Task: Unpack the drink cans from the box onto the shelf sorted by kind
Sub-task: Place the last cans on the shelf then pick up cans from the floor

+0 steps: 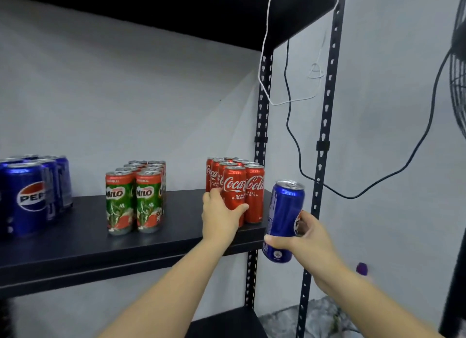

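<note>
Shelf (75, 239): left hand (222, 218) gripping Coca-Cola can (234, 186); right hand (306, 239) holding blue can (283, 219).

a single head-worn wide-angle view looks forward and slightly down, close to the black metal shelf board (75, 247), whose front edge runs across the lower half. it faces the grey wall behind, with the black perforated upright post (325, 135) at right. both forearms reach in from the bottom edge, near the lens.
</note>
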